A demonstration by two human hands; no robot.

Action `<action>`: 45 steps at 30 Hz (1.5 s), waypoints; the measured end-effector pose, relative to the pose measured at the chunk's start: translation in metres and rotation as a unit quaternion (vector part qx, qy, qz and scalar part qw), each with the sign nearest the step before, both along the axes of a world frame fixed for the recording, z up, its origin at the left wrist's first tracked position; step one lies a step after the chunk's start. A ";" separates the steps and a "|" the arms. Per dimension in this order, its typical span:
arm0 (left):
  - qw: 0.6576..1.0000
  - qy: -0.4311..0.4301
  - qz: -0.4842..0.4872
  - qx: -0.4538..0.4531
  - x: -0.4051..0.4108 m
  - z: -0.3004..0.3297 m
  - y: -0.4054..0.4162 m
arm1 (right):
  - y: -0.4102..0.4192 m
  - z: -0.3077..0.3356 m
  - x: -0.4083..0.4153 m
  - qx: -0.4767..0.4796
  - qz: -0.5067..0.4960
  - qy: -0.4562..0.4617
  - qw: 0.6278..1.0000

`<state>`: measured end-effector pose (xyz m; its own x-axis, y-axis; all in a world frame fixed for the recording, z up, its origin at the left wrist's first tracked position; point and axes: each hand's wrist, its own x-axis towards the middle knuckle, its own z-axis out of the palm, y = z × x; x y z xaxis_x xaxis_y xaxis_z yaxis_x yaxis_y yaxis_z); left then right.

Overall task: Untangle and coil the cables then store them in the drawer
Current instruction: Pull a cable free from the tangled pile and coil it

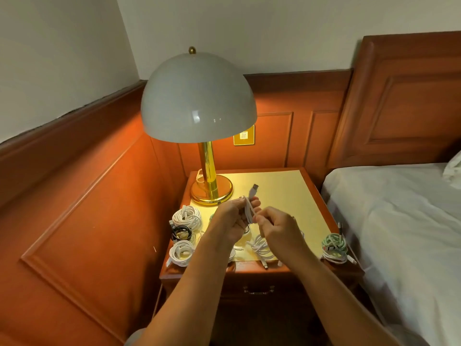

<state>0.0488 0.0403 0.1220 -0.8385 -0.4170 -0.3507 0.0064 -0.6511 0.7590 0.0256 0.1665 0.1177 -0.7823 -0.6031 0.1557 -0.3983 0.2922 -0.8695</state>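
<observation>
Here, white cable (250,208) held between left hand (230,218) and right hand (277,227).

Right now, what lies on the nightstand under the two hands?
A loose white cable lies under the right hand; under the left hand, only slivers of cable show, the rest covered.

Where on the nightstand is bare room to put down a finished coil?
The back right of the nightstand top is bare, between the lamp base and the right edge. The left edge and front are crowded with coiled cables.
</observation>
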 end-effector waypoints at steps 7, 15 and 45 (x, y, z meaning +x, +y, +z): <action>0.992 0.065 0.021 0.107 0.006 0.008 0.003 | 0.010 -0.035 0.007 -0.119 0.036 -0.285 0.950; 0.983 0.104 0.039 0.148 0.020 0.012 0.013 | 0.014 -0.020 -0.028 -0.039 0.063 -0.198 0.978; 0.969 0.042 0.180 0.164 0.021 -0.006 0.018 | -0.001 -0.025 -0.017 -0.022 0.050 -0.137 0.989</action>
<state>0.0703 0.0578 0.1162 -0.6916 -0.5648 -0.4502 0.3307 -0.8018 0.4978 0.0082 0.1659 0.0927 -0.7356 -0.6769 -0.0260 -0.1706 0.2223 -0.9599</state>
